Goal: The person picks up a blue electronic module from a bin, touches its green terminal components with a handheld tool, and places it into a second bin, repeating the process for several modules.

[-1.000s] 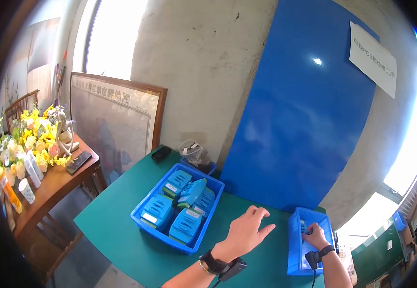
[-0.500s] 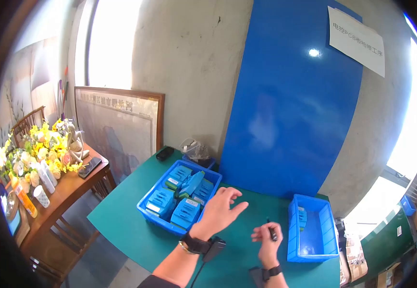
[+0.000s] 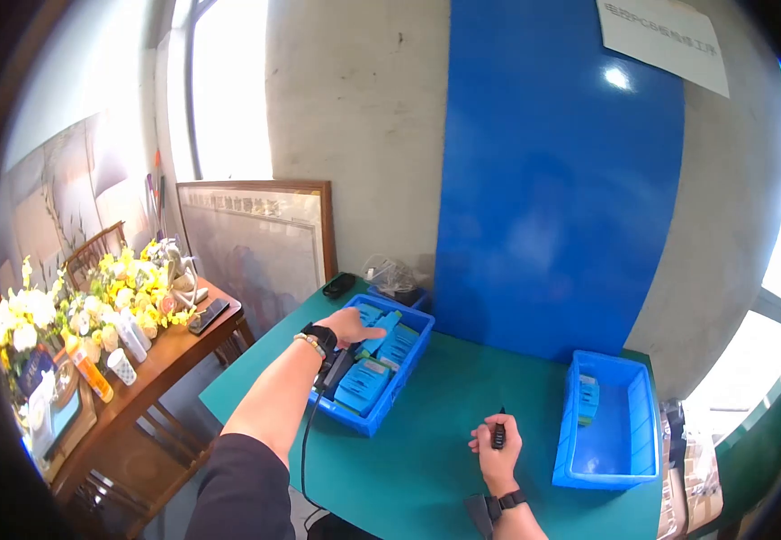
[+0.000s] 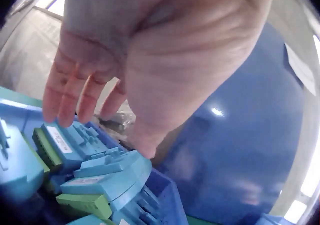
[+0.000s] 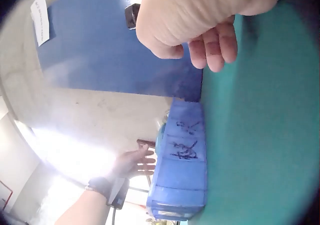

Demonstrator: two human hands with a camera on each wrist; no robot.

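A blue bin (image 3: pixel 377 418) on the green table holds several light-blue modules (image 3: pixel 363 385) with green connectors. My left hand (image 3: pixel 365 329) reaches over them with straight fingers (image 4: pixel 64 101), hovering just above a tilted module (image 4: pixel 107 177) and holding nothing. My right hand (image 3: pixel 495 443) rests on the table nearer me and grips a small black pen-like tool (image 3: pixel 498 436), whose end shows as the black tool (image 5: pixel 131 15) above the curled fingers (image 5: pixel 210 47). A second blue bin (image 3: pixel 647 468) at the right holds one module (image 3: pixel 587 399).
The green table (image 3: pixel 435 468) meets a concrete wall with a tall blue panel (image 3: pixel 552 180). A framed picture (image 3: pixel 255 243) leans at the left. A wooden side table (image 3: pixel 152 364) carries flowers and bottles. A black object (image 3: pixel 338 285) and a bagged item (image 3: pixel 390 273) lie behind the bin.
My left hand has stretched left from the table's middle to above the bin of modules. The right hand keeps the black tool at about the same spot. The head view has turned left.
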